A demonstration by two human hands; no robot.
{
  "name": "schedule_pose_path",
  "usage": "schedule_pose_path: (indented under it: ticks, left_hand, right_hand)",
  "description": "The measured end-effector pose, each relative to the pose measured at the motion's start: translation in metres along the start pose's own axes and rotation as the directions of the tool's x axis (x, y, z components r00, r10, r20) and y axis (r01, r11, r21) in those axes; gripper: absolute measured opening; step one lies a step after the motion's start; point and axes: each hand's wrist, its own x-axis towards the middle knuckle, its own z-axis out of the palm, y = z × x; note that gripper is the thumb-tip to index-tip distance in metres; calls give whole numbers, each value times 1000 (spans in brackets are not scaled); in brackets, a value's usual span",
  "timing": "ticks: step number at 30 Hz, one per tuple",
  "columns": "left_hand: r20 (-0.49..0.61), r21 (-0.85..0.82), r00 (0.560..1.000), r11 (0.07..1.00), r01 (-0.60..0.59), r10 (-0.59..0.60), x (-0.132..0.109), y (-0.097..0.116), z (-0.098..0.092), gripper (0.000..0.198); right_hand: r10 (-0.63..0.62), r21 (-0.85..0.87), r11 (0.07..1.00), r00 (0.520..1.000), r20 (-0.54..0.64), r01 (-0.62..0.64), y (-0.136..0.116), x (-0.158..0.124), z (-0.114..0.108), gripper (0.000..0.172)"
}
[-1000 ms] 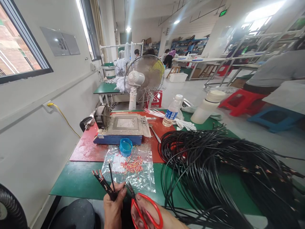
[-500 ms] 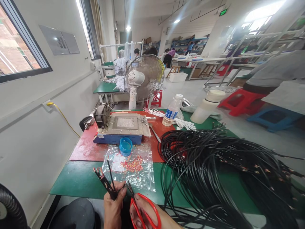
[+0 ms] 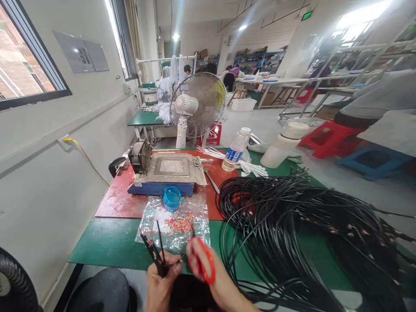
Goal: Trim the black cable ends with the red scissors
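Left hand grips black cables; right hand grips red-handled scissors, blades blurred.

Left hand [image 3: 162, 277] is closed round a small bundle of black cables [image 3: 152, 253], stripped ends upward, near edge of green tabletop [image 3: 104, 242]; bundle's lower part is hidden by the fingers. Between thumb and forefinger a short end shows, too small to make out. Right hand [image 3: 201, 260], motion-blurred, is closed on the scissors [image 3: 212, 271]; blade tips point toward the clear bag [image 3: 202, 219] with red and yellow scraps [image 3: 180, 223]; cannot tell whether blades are parted. Both forearms are cut off by the lower frame edge. Right: heaped black cable coils [image 3: 269, 216], strands merging into shadow.
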Motion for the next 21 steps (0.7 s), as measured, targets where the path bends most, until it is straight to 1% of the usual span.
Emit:
schedule_pose_path:
  ticks: [1, 2, 4, 6, 7, 9, 12, 18, 21]
  left_hand:
    - [-21, -4, 1000, 1000, -8, 8, -1, -4, 0, 26]
    - [-44, -10, 999, 1000, 5, -6, -2, -7, 1, 26]
    - [-76, -34, 993, 996, 83, -85, -3, -9, 1, 28]
    - [-79, -63, 984, 986, 152, -157, -3, -7, 3, 32]
    - [-72, -73, 982, 983, 171, -176, -3, -4, 4, 33]
    - [-57, -81, 979, 979, 189, -194, -5, 1, 6, 35]
    - [-42, -64, 979, 979, 195, -198, -8, 8, 11, 35]
    - [-50, -43, 979, 980, 194, -196, -12, 11, 17, 35]
    - [-60, -51, 980, 981, 188, -191, -11, 10, 18, 34]
  right_hand:
    - [-57, -2, 998, 996, -67, 57, -9, 4, -3, 50]
    - [-95, -9, 995, 991, -89, 94, -17, 7, -7, 48]
    - [-107, -112, 989, 993, -48, 101, -28, 10, -13, 45]
    - [-62, -226, 972, 998, 25, 66, -28, 8, -14, 43]
    - [-32, -255, 966, 998, 50, 44, -25, 7, -14, 43]
    - [18, -241, 971, 998, 66, -2, -16, 4, -9, 44]
    - [51, -171, 984, 997, 58, -41, -6, 2, -2, 44]
    - [63, -113, 992, 995, 77, -54, -6, 5, 1, 44]
    - [62, -119, 991, 995, 75, -52, -6, 5, -1, 43]
